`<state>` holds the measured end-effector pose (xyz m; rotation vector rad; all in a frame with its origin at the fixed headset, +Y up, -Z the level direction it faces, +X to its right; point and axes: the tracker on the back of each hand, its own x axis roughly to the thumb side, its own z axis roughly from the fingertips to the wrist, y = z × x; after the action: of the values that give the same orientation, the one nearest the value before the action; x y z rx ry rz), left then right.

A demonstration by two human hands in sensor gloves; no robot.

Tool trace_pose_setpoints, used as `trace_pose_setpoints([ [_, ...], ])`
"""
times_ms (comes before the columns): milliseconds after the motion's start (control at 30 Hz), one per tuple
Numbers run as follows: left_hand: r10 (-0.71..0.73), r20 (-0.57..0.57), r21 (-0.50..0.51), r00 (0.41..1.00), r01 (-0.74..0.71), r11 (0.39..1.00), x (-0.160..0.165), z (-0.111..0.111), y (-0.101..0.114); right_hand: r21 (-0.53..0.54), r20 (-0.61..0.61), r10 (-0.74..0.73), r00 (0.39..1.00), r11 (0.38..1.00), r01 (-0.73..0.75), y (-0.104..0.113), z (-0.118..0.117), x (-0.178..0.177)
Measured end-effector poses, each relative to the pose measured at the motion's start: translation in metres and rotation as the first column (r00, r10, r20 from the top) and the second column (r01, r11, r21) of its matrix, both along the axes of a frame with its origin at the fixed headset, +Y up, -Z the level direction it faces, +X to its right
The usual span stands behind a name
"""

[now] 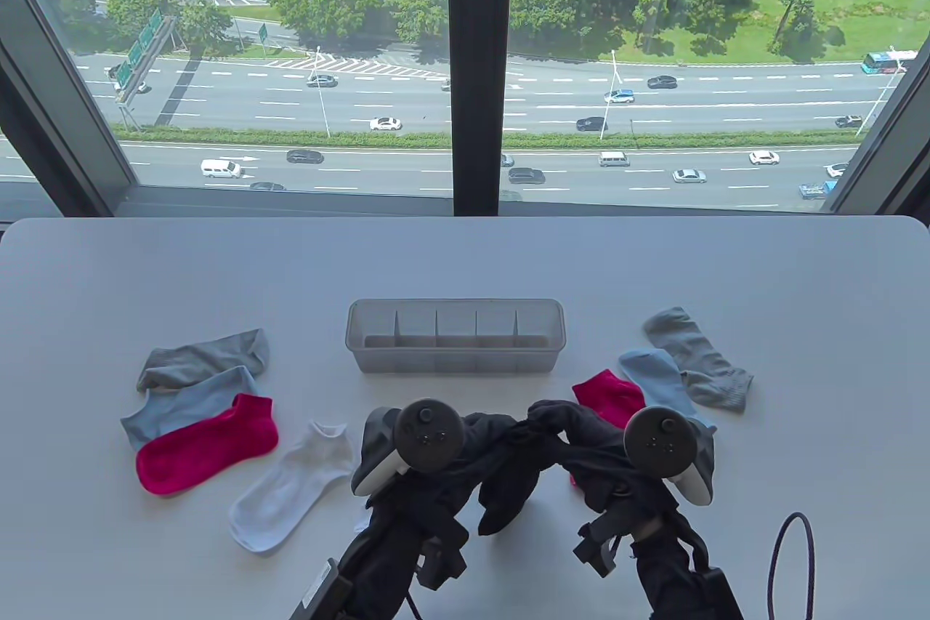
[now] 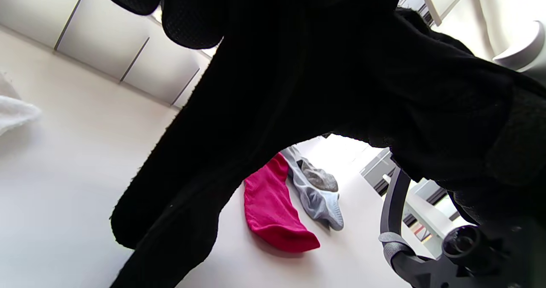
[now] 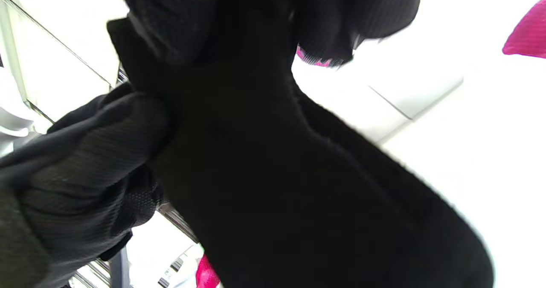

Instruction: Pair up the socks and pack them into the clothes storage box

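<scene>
1. Progress: box (image 1: 455,340) at 12 o'clock from the hands, mid-desk (image 1: 465,264). All compartments look bare, so nothing packed yet, as far as I can judge. First pair (black) is in hand; 3 more pairs plus a lone white sock left.
2. Left pile, approx 9 o'clock of box: grey sock (image 1: 203,358), blue sock (image 1: 190,405), pink sock (image 1: 207,442), overlapping. White sock (image 1: 290,485) lies alone nearer the hands.
3. Left hand (image 1: 465,442): fingers curled, gripping the black socks (image 1: 512,482) at the top edge; in the left wrist view black fabric (image 2: 239,160) hangs down off the desk.
4. Right hand (image 1: 581,442): fingers curled too, pinching the same black socks just beside the left hand. Right wrist view shows mostly dark cloth, blurred, so exact finger hold unclear.
5. Right pile, approx 4 o'clock of box: 2nd pink sock (image 1: 607,395), partly behind the right hand; 2nd blue sock (image 1: 654,376); 2nd grey sock (image 1: 697,358) farthest right.
6. Whether the black bundle is 1 sock or 2: can't tell for sure.
</scene>
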<state>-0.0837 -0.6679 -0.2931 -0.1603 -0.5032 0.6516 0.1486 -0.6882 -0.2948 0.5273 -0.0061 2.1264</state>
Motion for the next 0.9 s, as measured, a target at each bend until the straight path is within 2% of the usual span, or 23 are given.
trace_pose_setpoints([
  [33,0.034,-0.004,0.018,0.999,-0.034,0.999,-0.001,0.0,0.003,0.041,0.025,-0.009,1.0,0.999,0.008,0.005,0.002,-0.001],
  [100,0.115,0.068,-0.046,0.991,-0.112,0.993,-0.003,-0.001,0.007,0.081,0.004,-0.013,1.0,0.997,0.012,0.017,0.006,-0.001],
  [167,0.19,0.145,-0.174,0.971,-0.164,0.971,-0.004,-0.004,0.008,0.079,-0.015,-0.038,0.999,0.996,0.039,0.023,0.008,0.0],
  [200,0.231,0.172,-0.283,0.958,-0.176,0.943,-0.004,-0.006,0.005,0.057,-0.025,-0.036,0.999,0.998,0.038,0.023,0.008,-0.001],
  [233,0.246,0.173,-0.351,0.954,-0.174,0.92,-0.005,-0.008,-0.002,0.033,-0.023,0.006,1.0,0.999,-0.005,0.02,0.006,-0.002],
  [300,0.144,0.109,-0.346,0.984,-0.098,0.933,-0.005,-0.013,-0.015,-0.002,0.01,0.104,0.994,0.995,-0.104,0.008,0.002,-0.006],
  [367,0.011,-0.004,-0.274,1.0,-0.012,0.962,-0.003,-0.015,-0.033,-0.046,0.078,0.205,0.976,0.978,-0.202,-0.013,-0.004,-0.012],
  [400,-0.064,-0.071,-0.259,0.995,0.043,0.965,0.0,-0.014,-0.043,-0.075,0.128,0.228,0.965,0.973,-0.22,-0.025,-0.007,-0.014],
  [467,-0.273,-0.1,-0.254,0.957,0.241,0.937,0.004,-0.011,-0.047,-0.139,0.115,0.251,0.961,0.962,-0.234,-0.036,-0.009,-0.011],
  [500,-0.332,-0.092,-0.197,0.939,0.309,0.93,0.006,-0.009,-0.044,-0.138,0.121,0.246,0.962,0.964,-0.229,-0.036,-0.009,-0.007],
  [567,-0.352,0.051,-0.168,0.935,0.355,0.92,0.014,-0.006,-0.038,-0.106,0.138,0.234,0.962,0.97,-0.221,-0.029,-0.008,-0.002],
  [600,-0.347,0.129,-0.204,0.929,0.367,0.908,0.019,-0.005,-0.039,-0.094,0.112,0.247,0.962,0.967,-0.238,-0.025,-0.008,-0.001],
  [633,-0.311,0.261,-0.276,0.914,0.379,0.883,0.026,-0.003,-0.045,-0.09,0.076,0.267,0.961,0.961,-0.26,-0.022,-0.007,-0.002],
  [667,-0.307,0.356,-0.364,0.883,0.434,0.824,0.032,0.0,-0.053,-0.098,0.035,0.299,0.954,0.951,-0.295,-0.021,-0.006,-0.004],
  [700,-0.36,0.364,-0.422,0.859,0.496,0.758,0.036,0.003,-0.061,-0.121,-0.025,0.334,0.942,0.935,-0.334,-0.021,-0.006,-0.006],
  [733,-0.471,0.365,-0.418,0.803,0.594,0.688,0.04,0.005,-0.071,-0.157,-0.108,0.373,0.921,0.909,-0.386,-0.023,-0.005,-0.011],
  [767,-0.523,0.379,-0.39,0.763,0.644,0.658,0.041,0.004,-0.076,-0.169,-0.145,0.398,0.906,0.892,-0.419,-0.025,-0.004,-0.014],
  [833,-0.509,0.349,-0.376,0.787,0.615,0.693,0.039,0.001,-0.077,-0.222,-0.267,0.454,0.85,0.83,-0.513,-0.034,-0.004,-0.023],
  [900,-0.519,0.321,-0.403,0.792,0.61,0.682,0.031,-0.004,-0.084,-0.28,-0.39,0.529,0.754,0.712,-0.644,-0.048,-0.003,-0.032],
])
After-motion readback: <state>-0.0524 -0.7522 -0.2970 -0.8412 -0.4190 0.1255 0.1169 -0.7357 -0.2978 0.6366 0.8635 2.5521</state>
